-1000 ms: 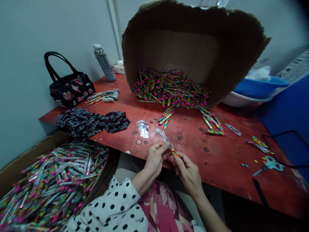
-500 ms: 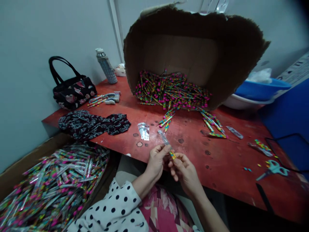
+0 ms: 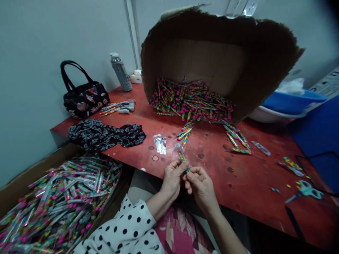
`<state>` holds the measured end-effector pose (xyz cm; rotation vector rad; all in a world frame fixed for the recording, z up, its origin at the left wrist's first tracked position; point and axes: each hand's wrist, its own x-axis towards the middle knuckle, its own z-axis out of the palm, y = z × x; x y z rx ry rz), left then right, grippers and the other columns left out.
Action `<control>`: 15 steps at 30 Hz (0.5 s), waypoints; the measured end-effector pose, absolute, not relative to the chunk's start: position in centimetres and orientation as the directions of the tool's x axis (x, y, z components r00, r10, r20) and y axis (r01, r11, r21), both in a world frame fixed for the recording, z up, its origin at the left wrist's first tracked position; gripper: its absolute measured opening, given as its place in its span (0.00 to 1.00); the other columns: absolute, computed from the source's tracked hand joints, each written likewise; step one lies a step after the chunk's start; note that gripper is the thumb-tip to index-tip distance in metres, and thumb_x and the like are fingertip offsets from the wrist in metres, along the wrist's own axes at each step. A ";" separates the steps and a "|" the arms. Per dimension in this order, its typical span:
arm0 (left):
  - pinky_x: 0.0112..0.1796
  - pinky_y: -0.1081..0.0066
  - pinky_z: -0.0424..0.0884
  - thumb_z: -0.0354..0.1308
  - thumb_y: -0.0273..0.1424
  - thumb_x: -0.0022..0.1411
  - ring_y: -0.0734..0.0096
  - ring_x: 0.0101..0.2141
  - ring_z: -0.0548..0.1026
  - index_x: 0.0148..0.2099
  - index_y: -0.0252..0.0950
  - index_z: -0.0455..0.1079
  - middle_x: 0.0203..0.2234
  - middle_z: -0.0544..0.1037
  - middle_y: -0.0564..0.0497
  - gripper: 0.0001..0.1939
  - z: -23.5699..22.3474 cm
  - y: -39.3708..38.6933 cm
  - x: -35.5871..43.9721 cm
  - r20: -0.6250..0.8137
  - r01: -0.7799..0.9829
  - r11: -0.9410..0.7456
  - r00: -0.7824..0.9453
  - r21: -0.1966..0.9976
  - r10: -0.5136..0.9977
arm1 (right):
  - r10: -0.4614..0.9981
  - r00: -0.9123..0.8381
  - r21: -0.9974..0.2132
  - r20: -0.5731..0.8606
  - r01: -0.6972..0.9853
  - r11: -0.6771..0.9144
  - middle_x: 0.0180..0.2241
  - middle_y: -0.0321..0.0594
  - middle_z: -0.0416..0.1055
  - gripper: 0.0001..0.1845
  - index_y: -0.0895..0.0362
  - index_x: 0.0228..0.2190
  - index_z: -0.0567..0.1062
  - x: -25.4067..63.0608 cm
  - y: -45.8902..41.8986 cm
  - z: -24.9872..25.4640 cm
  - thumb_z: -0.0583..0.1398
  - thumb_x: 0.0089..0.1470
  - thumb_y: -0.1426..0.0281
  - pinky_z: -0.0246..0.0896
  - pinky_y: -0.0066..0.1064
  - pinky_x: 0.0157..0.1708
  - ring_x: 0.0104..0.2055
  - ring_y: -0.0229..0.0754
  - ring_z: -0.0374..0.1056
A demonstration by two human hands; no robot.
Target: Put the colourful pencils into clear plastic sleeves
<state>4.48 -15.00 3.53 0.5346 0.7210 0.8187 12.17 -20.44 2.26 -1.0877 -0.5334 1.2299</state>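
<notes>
My left hand (image 3: 171, 178) pinches a narrow clear plastic sleeve (image 3: 177, 145) between thumb and fingers, above the near edge of the red table. A thin candy tube (image 3: 181, 155) with multicoloured pieces lies inside the sleeve, pointing away from me. My right hand (image 3: 202, 187) is closed on the near end of that tube, close beside the left fingertips. The fingers hide the tube's near end. Beyond my hands lie several loose candy tubes (image 3: 185, 129) and some flat silver-clear sleeves (image 3: 160, 144).
A torn cardboard box (image 3: 254, 70) on its side holds many pink-ended tubes. Another carton (image 3: 60, 158) at lower left is full of sleeved tubes. Around the red table (image 3: 254, 183) are scissors (image 3: 304, 191), a dark cloth (image 3: 106, 135), a handbag (image 3: 86, 100), a bottle (image 3: 121, 72) and basins (image 3: 291, 102).
The candy tube has slid forward into the sleeve, so coloured pieces now show beyond my left fingers. My right hand has moved closer to the left. The camera view has shifted slightly.
</notes>
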 end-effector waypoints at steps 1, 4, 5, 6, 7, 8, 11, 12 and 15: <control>0.08 0.79 0.58 0.61 0.39 0.49 0.81 0.08 0.61 0.30 0.33 0.63 0.11 0.64 0.60 0.15 3.6 -15.0 4.4 -0.360 -0.463 0.573 0.470 0.677 0.806 | 0.931 0.293 -0.870 -0.216 -0.491 -0.047 0.21 0.33 0.71 0.14 0.56 0.30 0.63 12.1 -20.3 2.3 0.64 0.46 0.65 0.56 0.19 0.12 0.16 0.30 0.62; 0.08 0.79 0.59 0.62 0.38 0.48 0.80 0.07 0.61 0.30 0.33 0.62 0.11 0.62 0.61 0.15 3.7 -14.8 4.0 -0.355 -0.474 0.554 0.448 0.684 0.821 | 0.939 0.271 -0.857 -0.212 -0.514 -0.045 0.21 0.32 0.71 0.15 0.56 0.29 0.63 12.0 -19.8 2.3 0.64 0.45 0.66 0.56 0.18 0.12 0.15 0.30 0.62; 0.08 0.79 0.58 0.62 0.38 0.48 0.81 0.07 0.60 0.30 0.33 0.62 0.11 0.62 0.62 0.15 3.8 -14.8 3.8 -0.358 -0.477 0.550 0.436 0.685 0.825 | 0.940 0.268 -0.856 -0.210 -0.516 -0.044 0.21 0.32 0.71 0.15 0.56 0.28 0.62 11.9 -19.6 2.3 0.64 0.45 0.66 0.55 0.18 0.11 0.15 0.29 0.62; 0.08 0.80 0.58 0.62 0.37 0.48 0.81 0.07 0.60 0.30 0.33 0.62 0.11 0.62 0.62 0.14 3.8 -14.7 3.6 -0.365 -0.479 0.545 0.422 0.687 0.830 | 0.941 0.265 -0.856 -0.208 -0.515 -0.044 0.21 0.32 0.71 0.15 0.56 0.28 0.62 11.8 -19.3 2.4 0.64 0.44 0.66 0.55 0.17 0.11 0.14 0.29 0.62; 0.08 0.80 0.58 0.62 0.36 0.48 0.82 0.08 0.60 0.29 0.33 0.61 0.12 0.62 0.62 0.14 3.9 -14.7 3.4 -0.370 -0.482 0.538 0.403 0.691 0.837 | 0.943 0.259 -0.858 -0.209 -0.511 -0.050 0.20 0.32 0.71 0.16 0.56 0.28 0.62 11.6 -19.1 2.4 0.64 0.44 0.66 0.54 0.17 0.11 0.14 0.29 0.62; 0.09 0.81 0.58 0.62 0.35 0.48 0.82 0.08 0.61 0.29 0.33 0.61 0.12 0.64 0.61 0.14 3.9 -14.7 3.2 -0.371 -0.484 0.527 0.385 0.698 0.845 | 0.945 0.249 -0.861 -0.212 -0.505 -0.060 0.19 0.31 0.71 0.16 0.56 0.28 0.61 11.4 -18.9 2.5 0.64 0.44 0.65 0.54 0.17 0.10 0.13 0.29 0.61; 0.10 0.81 0.59 0.63 0.34 0.48 0.83 0.10 0.62 0.30 0.33 0.62 0.16 0.67 0.59 0.14 4.0 -14.4 3.1 -0.354 -0.490 0.485 0.340 0.725 0.871 | 0.953 0.206 -0.868 -0.223 -0.486 -0.098 0.15 0.27 0.67 0.18 0.56 0.26 0.61 10.6 -17.9 2.6 0.65 0.41 0.63 0.54 0.18 0.10 0.12 0.29 0.60; 0.10 0.80 0.59 0.63 0.34 0.47 0.83 0.10 0.62 0.30 0.33 0.62 0.16 0.68 0.60 0.14 4.1 -14.2 3.1 -0.349 -0.491 0.473 0.327 0.731 0.878 | 0.955 0.193 -0.869 -0.223 -0.483 -0.106 0.14 0.26 0.66 0.19 0.55 0.25 0.60 10.4 -17.5 2.7 0.65 0.40 0.62 0.54 0.19 0.10 0.11 0.30 0.59; 0.15 0.78 0.65 0.65 0.34 0.44 0.81 0.13 0.66 0.30 0.33 0.64 0.17 0.70 0.58 0.14 4.7 -12.9 1.8 -0.343 -0.501 0.426 0.253 0.753 0.905 | 0.966 0.150 -0.903 -0.210 -0.408 -0.133 0.16 0.26 0.66 0.20 0.55 0.27 0.62 10.6 -16.7 3.2 0.65 0.39 0.60 0.56 0.21 0.12 0.13 0.31 0.60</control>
